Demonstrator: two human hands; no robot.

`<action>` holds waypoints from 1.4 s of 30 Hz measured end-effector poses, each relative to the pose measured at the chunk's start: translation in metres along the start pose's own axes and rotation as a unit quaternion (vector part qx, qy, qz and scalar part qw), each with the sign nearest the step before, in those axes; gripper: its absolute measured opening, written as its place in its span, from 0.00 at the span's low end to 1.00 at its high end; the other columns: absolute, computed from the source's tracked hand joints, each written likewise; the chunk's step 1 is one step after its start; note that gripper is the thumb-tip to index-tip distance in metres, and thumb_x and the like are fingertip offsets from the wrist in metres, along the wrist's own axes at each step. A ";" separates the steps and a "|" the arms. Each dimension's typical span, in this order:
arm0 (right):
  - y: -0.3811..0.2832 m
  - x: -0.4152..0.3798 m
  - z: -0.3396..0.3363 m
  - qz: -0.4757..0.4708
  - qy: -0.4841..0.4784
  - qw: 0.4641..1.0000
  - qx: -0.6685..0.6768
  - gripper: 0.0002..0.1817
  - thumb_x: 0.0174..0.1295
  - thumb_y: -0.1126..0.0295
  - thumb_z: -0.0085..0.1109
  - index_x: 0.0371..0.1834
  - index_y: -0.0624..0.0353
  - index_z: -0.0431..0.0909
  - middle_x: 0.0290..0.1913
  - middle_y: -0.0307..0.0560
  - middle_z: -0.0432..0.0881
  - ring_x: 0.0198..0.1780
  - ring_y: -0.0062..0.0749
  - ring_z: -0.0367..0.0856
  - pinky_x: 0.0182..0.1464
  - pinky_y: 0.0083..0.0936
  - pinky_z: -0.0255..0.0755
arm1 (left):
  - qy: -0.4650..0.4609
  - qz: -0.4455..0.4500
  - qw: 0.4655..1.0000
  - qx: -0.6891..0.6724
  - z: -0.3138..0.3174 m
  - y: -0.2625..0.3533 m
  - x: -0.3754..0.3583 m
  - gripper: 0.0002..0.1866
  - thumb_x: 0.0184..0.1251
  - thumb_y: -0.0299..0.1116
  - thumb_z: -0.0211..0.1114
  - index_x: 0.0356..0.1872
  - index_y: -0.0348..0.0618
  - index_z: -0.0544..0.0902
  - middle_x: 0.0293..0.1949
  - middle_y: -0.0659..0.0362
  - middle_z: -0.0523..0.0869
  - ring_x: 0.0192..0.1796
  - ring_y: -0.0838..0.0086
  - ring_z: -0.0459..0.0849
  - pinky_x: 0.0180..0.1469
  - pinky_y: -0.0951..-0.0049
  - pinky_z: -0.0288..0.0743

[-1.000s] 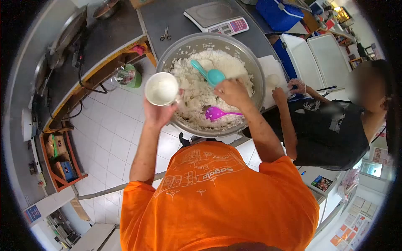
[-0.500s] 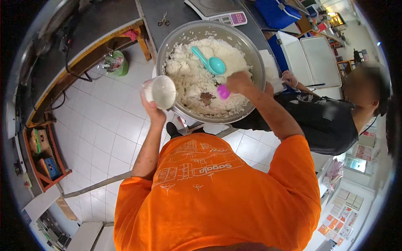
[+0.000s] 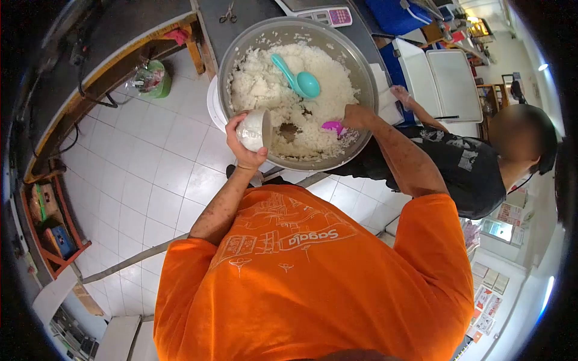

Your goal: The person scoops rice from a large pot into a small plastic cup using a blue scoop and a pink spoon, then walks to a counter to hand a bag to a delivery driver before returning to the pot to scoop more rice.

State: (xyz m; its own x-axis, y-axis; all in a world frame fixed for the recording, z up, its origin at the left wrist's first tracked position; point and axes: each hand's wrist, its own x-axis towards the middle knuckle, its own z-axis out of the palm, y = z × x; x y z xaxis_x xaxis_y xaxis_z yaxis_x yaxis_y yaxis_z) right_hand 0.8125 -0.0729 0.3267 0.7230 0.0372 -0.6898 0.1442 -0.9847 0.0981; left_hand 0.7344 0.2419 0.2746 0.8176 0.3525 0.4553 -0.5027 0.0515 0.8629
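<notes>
A wide metal pot (image 3: 226, 78) holds white rice (image 3: 328, 66), with a bare patch of its bottom showing. My left hand (image 3: 244, 147) is closed round a white bowl (image 3: 254, 130), tilted at the pot's near left rim. At the right inside of the pot, my right hand (image 3: 360, 118) grips a purple scoop (image 3: 333, 127), which touches the rice. A turquoise ladle (image 3: 306, 85) lies on the rice, its handle pointing to the upper left.
Scissors (image 3: 228, 13) and a scale (image 3: 339, 17) lie beyond the pot. A co-worker in black (image 3: 463, 162) stands at the right, one gloved hand (image 3: 400, 94) near a white open box (image 3: 415, 75). A green bin (image 3: 158, 84) stands on the floor.
My left hand has moved right with the bowl, now over the pot's rim and turned differently. The purple scoop has shifted right and lies flatter in the rice. The view has shifted slightly.
</notes>
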 end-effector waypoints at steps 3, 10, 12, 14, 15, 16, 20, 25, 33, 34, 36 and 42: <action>-0.004 0.021 0.049 -0.279 -0.121 0.933 0.192 0.17 0.50 0.55 0.58 0.33 0.57 0.84 0.32 0.53 0.84 0.34 0.46 0.82 0.39 0.38 0.74 | 0.003 0.006 1.000 -0.004 0.001 0.000 -0.005 0.46 0.44 0.68 0.63 0.51 0.33 0.66 0.45 0.46 0.75 0.49 0.59 0.76 0.54 0.63 0.68; -0.117 -0.022 0.033 -0.099 0.089 0.981 0.139 0.14 0.51 0.59 0.56 0.30 0.59 0.83 0.30 0.54 0.83 0.34 0.49 0.82 0.38 0.40 0.75 | -0.009 0.015 1.000 0.002 0.008 0.003 -0.008 0.44 0.44 0.65 0.65 0.50 0.34 0.66 0.45 0.45 0.73 0.50 0.59 0.75 0.54 0.62 0.67; -0.087 -0.026 0.004 -0.104 0.119 0.985 0.063 0.14 0.51 0.62 0.54 0.31 0.62 0.82 0.32 0.58 0.82 0.36 0.51 0.82 0.40 0.41 0.76 | -0.003 0.009 1.000 -0.019 0.011 0.000 -0.008 0.44 0.44 0.65 0.65 0.50 0.34 0.65 0.46 0.45 0.72 0.50 0.59 0.75 0.54 0.62 0.67; -0.052 -0.028 -0.015 -0.055 0.155 0.984 -0.064 0.11 0.52 0.66 0.53 0.31 0.60 0.82 0.31 0.56 0.83 0.35 0.50 0.83 0.38 0.41 0.76 | -0.004 -0.001 1.000 -0.025 0.009 0.002 -0.009 0.45 0.45 0.65 0.65 0.50 0.34 0.64 0.46 0.45 0.72 0.50 0.60 0.74 0.54 0.62 0.67; -0.038 -0.027 -0.015 -0.024 0.174 0.979 -0.098 0.10 0.52 0.67 0.54 0.31 0.59 0.83 0.31 0.56 0.83 0.35 0.49 0.83 0.38 0.41 0.77 | -0.008 -0.005 1.000 -0.026 0.009 0.003 -0.011 0.45 0.45 0.65 0.65 0.50 0.34 0.64 0.46 0.45 0.72 0.50 0.60 0.74 0.54 0.62 0.67; -0.032 -0.022 -0.005 -0.021 0.172 0.980 -0.095 0.10 0.52 0.67 0.54 0.31 0.59 0.83 0.31 0.56 0.83 0.35 0.49 0.83 0.38 0.41 0.77 | -0.006 -0.004 1.000 -0.027 0.010 0.003 -0.012 0.45 0.45 0.65 0.65 0.51 0.34 0.64 0.46 0.45 0.72 0.50 0.60 0.74 0.54 0.62 0.67; -0.049 0.000 0.041 -0.057 0.084 0.994 -0.042 0.11 0.51 0.66 0.54 0.30 0.61 0.82 0.31 0.57 0.83 0.36 0.49 0.84 0.39 0.41 0.77 | -0.003 0.002 1.000 -0.019 0.012 -0.001 -0.010 0.46 0.45 0.66 0.66 0.52 0.35 0.63 0.47 0.46 0.72 0.51 0.60 0.73 0.55 0.62 0.66; -0.122 0.004 0.054 -0.062 0.033 0.991 0.117 0.11 0.52 0.62 0.55 0.28 0.55 0.84 0.31 0.59 0.82 0.35 0.49 0.83 0.39 0.42 0.75 | 0.005 -0.013 1.000 -0.013 0.010 -0.002 -0.015 0.48 0.43 0.68 0.66 0.53 0.35 0.62 0.47 0.46 0.71 0.52 0.61 0.73 0.56 0.61 0.65; -0.044 -0.013 0.021 -0.001 0.246 0.966 -0.076 0.09 0.51 0.68 0.56 0.29 0.58 0.84 0.30 0.55 0.83 0.34 0.41 0.85 0.35 0.36 0.77 | 0.085 -0.094 0.984 -0.124 0.015 0.011 -0.009 0.51 0.38 0.67 0.70 0.55 0.39 0.60 0.51 0.50 0.69 0.54 0.62 0.72 0.57 0.62 0.69; -0.047 -0.010 0.026 0.000 0.247 0.966 -0.075 0.09 0.51 0.68 0.56 0.29 0.58 0.84 0.30 0.55 0.83 0.34 0.41 0.85 0.35 0.36 0.77 | 0.084 -0.093 0.984 -0.125 0.015 0.011 -0.011 0.51 0.38 0.67 0.70 0.55 0.39 0.60 0.51 0.50 0.69 0.54 0.62 0.72 0.57 0.62 0.69; -0.064 0.002 0.028 -0.046 0.111 0.992 -0.042 0.10 0.50 0.66 0.58 0.30 0.59 0.83 0.32 0.56 0.83 0.35 0.43 0.84 0.36 0.39 0.76 | 0.080 -0.084 0.987 -0.116 0.017 0.008 -0.011 0.51 0.38 0.66 0.71 0.56 0.40 0.60 0.52 0.51 0.69 0.54 0.62 0.72 0.58 0.62 0.69; -0.076 -0.003 0.044 -0.185 0.129 0.963 0.150 0.10 0.50 0.64 0.56 0.30 0.55 0.84 0.30 0.53 0.83 0.36 0.47 0.82 0.39 0.39 0.75 | 0.085 -0.089 0.985 -0.121 0.013 0.010 -0.001 0.49 0.39 0.63 0.71 0.56 0.40 0.60 0.52 0.51 0.68 0.54 0.62 0.72 0.57 0.62 0.69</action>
State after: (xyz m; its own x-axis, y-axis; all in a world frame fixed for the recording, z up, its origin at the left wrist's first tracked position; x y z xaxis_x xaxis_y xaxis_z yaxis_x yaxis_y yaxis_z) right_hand 0.7691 -0.0059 0.2897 0.8089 0.3976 -0.4331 0.2499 -0.8993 -0.3588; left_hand 0.7324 0.2297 0.2862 0.8507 0.4673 0.2407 -0.4245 0.3405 0.8390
